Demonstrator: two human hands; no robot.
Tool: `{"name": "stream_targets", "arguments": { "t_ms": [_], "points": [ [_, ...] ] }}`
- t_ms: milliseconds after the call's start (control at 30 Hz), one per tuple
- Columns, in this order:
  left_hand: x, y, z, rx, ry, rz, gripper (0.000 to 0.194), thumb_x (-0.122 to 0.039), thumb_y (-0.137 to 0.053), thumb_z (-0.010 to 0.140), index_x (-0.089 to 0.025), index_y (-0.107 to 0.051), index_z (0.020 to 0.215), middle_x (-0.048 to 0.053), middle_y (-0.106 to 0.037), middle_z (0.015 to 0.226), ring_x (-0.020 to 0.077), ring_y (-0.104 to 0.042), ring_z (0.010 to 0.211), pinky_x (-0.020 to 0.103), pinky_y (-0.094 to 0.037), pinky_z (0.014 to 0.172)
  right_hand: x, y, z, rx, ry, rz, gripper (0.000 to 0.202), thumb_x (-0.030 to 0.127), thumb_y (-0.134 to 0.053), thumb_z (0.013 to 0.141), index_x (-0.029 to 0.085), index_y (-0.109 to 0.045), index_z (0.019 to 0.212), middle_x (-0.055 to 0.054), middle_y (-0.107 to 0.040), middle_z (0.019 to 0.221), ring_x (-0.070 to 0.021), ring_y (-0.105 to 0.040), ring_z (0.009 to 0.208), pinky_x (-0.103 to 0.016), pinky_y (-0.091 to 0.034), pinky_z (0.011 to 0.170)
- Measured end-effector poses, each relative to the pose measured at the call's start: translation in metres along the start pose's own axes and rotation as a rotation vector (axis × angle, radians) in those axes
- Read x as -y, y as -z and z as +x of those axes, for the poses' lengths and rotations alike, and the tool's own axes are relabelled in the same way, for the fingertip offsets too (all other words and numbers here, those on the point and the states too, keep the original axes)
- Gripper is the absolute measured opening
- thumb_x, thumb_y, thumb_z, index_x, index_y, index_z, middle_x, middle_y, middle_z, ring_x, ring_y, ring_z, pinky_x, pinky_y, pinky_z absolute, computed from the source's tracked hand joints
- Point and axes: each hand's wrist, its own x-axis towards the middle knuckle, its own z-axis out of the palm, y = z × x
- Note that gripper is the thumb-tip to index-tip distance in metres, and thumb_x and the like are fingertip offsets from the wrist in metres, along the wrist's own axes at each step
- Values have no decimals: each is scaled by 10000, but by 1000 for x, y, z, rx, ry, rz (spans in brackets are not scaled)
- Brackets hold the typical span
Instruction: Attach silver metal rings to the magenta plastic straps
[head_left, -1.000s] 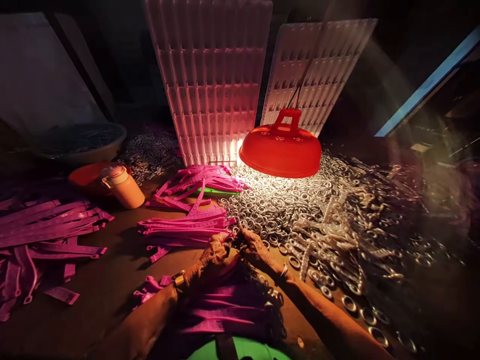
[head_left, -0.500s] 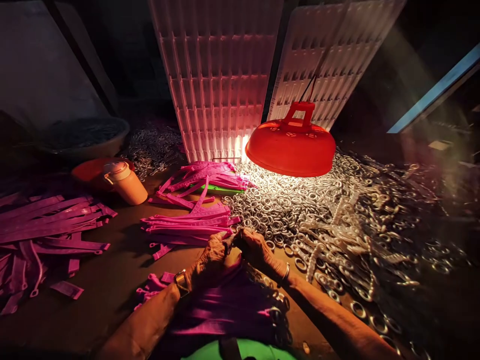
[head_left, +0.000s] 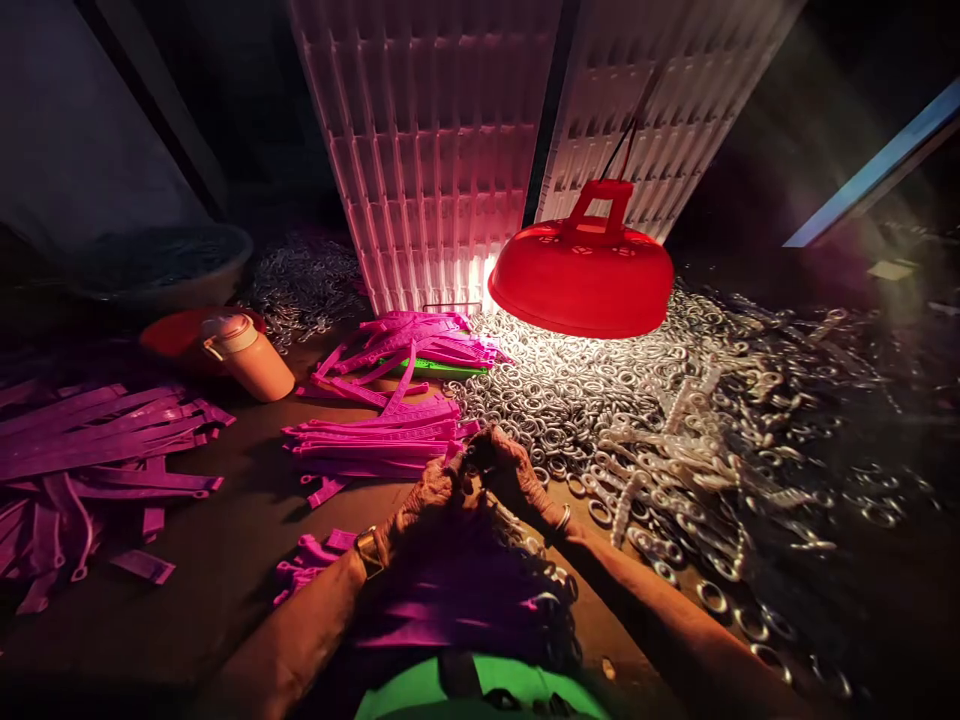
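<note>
My left hand (head_left: pixel 433 490), with a watch at its wrist, and my right hand (head_left: pixel 517 475), with a bangle, meet at the middle of the table. Both have their fingers closed and bent together around something small and dark that I cannot make out. Just beyond my left hand lies a stack of pink straps (head_left: pixel 375 440). A wide heap of metal rings (head_left: pixel 585 390) spreads beyond and to the right of my right hand. Below my hands, dim purple straps (head_left: pixel 450 600) lie in shadow, with rings along their right side.
A red lamp (head_left: pixel 585 280) hangs over the rings, before pale ribbed panels (head_left: pixel 442 150). An orange bottle (head_left: pixel 255 362) stands at the left, beside a pile of pink straps (head_left: pixel 97 430). Clear ringed strips (head_left: pixel 675 480) lie at the right. A green thing (head_left: pixel 480 685) is at the bottom edge.
The view has shifted slightly, so most things sit a little higher. My hands remain close together, with the fingers slightly changed in pose.
</note>
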Motion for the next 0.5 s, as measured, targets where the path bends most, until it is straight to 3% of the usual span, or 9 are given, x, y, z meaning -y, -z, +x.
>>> {"name": "stream_targets", "arguments": {
  "t_ms": [133,233,367,500],
  "points": [
    [2,-5,-6,-46,13,-125,402,-510,-716,677,-159,-588,826,-30,-476,644,41,-328,485,183,-361,494,5,4,15,-70,-398,523,196,390,-558,807,202,-515,844,-4,-570,764,-120,-516,628,-250,-444,581],
    [-1,-5,-10,-24,6,-109,419,-512,-699,674,-131,-606,822,-38,-418,608,37,-271,471,169,-229,421,17,11,18,-95,-524,787,377,513,-656,716,215,-447,813,29,-542,717,-95,-497,546,-230,-441,510],
    [-6,-4,-9,-18,-73,-20,295,-371,-723,641,-125,-598,745,-37,-414,576,50,-311,480,190,-218,442,25,16,7,0,-482,627,324,457,-646,745,211,-470,860,65,-464,638,-57,-363,442,-183,-342,391],
    [-5,-1,0,-130,-37,-27,229,-344,-669,655,-152,-557,711,-14,-475,601,64,-359,492,190,-210,445,20,11,-10,3,-325,319,171,344,-478,853,187,-518,908,12,-523,711,-82,-401,511,-207,-382,439]
  ]
}}
